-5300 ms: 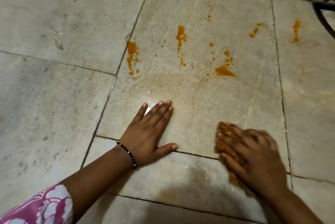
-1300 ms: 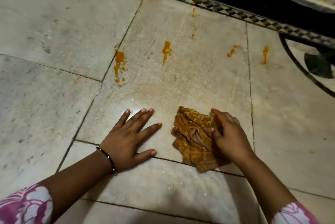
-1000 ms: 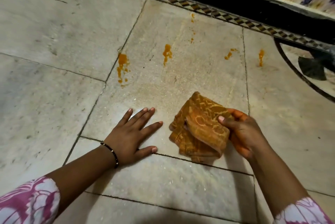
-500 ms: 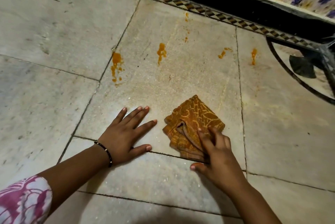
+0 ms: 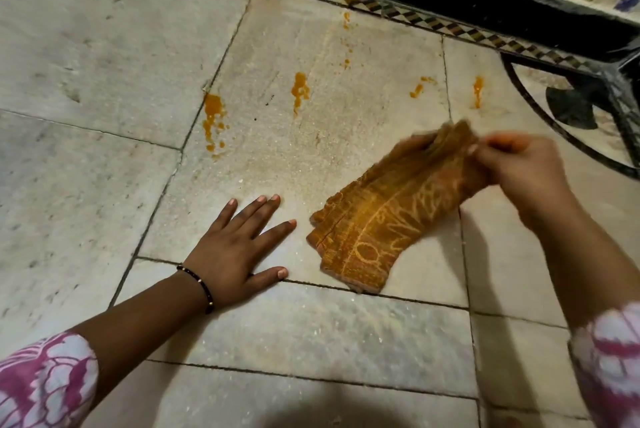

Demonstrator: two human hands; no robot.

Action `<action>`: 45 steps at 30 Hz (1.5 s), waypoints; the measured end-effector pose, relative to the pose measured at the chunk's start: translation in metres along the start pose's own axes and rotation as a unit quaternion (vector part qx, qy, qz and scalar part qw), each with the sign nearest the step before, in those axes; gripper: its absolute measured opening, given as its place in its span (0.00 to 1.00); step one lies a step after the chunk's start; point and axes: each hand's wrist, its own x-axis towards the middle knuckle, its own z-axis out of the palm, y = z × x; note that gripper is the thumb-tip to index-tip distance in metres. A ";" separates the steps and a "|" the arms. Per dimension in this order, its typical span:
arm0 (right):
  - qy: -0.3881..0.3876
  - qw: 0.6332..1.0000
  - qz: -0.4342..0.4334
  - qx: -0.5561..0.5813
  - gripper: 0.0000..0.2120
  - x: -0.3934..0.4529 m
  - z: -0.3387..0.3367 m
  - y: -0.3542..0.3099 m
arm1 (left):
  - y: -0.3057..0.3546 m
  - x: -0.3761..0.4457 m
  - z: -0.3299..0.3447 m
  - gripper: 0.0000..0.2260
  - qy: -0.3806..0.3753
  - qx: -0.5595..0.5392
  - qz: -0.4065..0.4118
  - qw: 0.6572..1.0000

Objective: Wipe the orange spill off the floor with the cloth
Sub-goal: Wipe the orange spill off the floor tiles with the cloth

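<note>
Left hand laid flat on floor; cloth set just right of it, far end pinched by right hand; spill spread beyond both.

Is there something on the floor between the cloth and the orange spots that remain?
Nothing visible. Bare floor lies between the cloth, held by the right hand, and the spots. The left hand rests aside.
</note>
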 end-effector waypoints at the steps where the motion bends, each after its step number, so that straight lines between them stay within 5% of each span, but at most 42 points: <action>1: 0.040 0.998 0.017 -0.036 0.05 0.022 -0.007 0.001 | 0.000 0.000 0.000 0.30 -0.001 -0.002 0.000 1.000; 5: 0.109 0.981 0.064 -0.144 0.17 0.040 0.005 0.012 | 0.001 -0.001 0.000 0.30 0.001 -0.007 -0.002 1.000; 10: -0.091 0.978 -0.054 -0.181 0.20 -0.040 0.088 0.039 | -0.001 -0.001 0.001 0.30 -0.001 -0.009 -0.002 1.000; 14: -0.124 0.934 -0.170 -0.289 0.27 -0.054 0.104 0.039 | -0.003 -0.001 0.001 0.30 -0.002 0.000 0.003 1.000; 19: -0.202 0.880 -0.199 -0.380 0.11 -0.047 0.106 0.022 | -0.002 -0.001 0.000 0.30 -0.001 -0.005 -0.001 1.000; 24: -0.145 0.945 -0.202 -0.214 0.06 -0.047 0.095 0.011 | -0.002 -0.001 0.000 0.30 -0.005 0.003 -0.001 1.000; 29: -0.151 0.970 -0.160 -0.099 0.20 -0.030 0.106 0.011 | -0.002 -0.002 -0.001 0.30 -0.011 -0.001 -0.003 1.000; 32: -0.053 0.979 -0.046 -0.193 0.28 -0.010 0.117 0.029 | -0.003 -0.001 0.000 0.30 -0.013 0.002 -0.004 1.000; 34: -0.035 0.957 0.073 -0.278 0.35 0.000 0.132 0.038 | -0.003 -0.001 0.000 0.30 -0.012 0.000 -0.002 1.000; 36: -0.038 0.936 0.093 -0.337 0.39 0.000 0.153 0.039 | -0.002 0.000 -0.001 0.30 -0.011 -0.002 -0.004 1.000; 42: -0.171 0.892 -0.217 -0.357 0.35 -0.090 0.148 0.055 | -0.001 -0.001 -0.002 0.30 -0.014 -0.006 -0.001 1.000; 45: -0.183 0.877 -0.241 -0.372 0.33 -0.104 0.110 0.092 | -0.002 -0.001 -0.002 0.32 -0.012 -0.012 0.003 1.000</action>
